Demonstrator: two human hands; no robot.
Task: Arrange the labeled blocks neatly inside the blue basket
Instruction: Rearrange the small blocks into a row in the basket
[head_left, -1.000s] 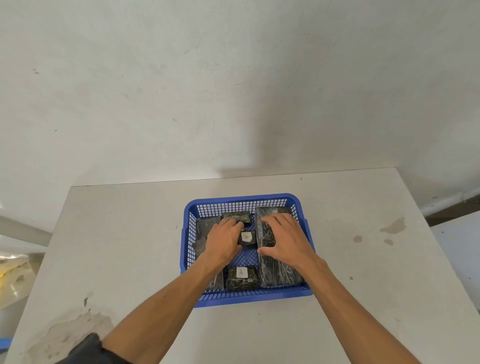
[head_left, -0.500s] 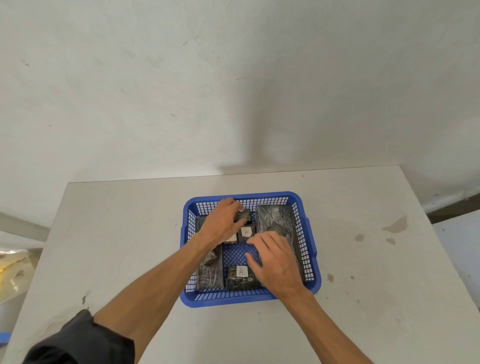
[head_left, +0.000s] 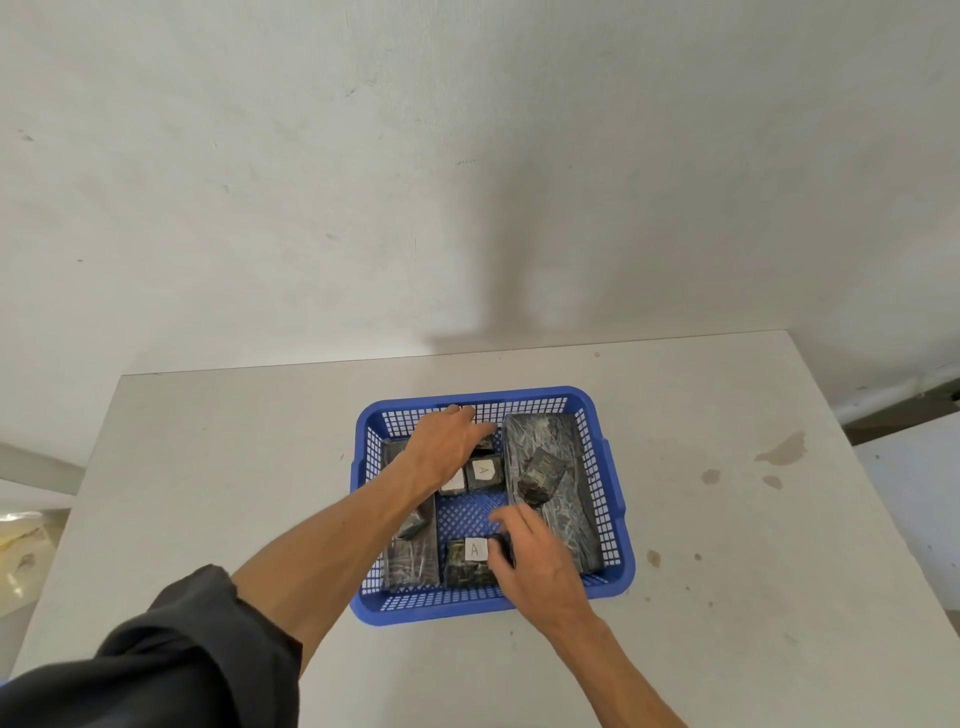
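On the pale desk (head_left: 208, 467) sits the blue basket (head_left: 618, 582) with dark wrapped blocks inside. The left hand (head_left: 447, 441), dark sleeve (head_left: 171, 654) pushed up, reaches to the far wall, fingers curled over a small block (head_left: 485, 442); whether it truly grips is unclear. Beside it a block (head_left: 484, 473) reads "A". The right hand (head_left: 535, 566) pinches another "A" block (head_left: 470, 561) at the near wall. A small tilted block (head_left: 540, 475) lies on the long block (head_left: 556, 499).

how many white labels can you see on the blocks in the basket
3: one marked A on the near middle block, one marked A on the centre block, and one partly under the left hand beside it. Others may be hidden.
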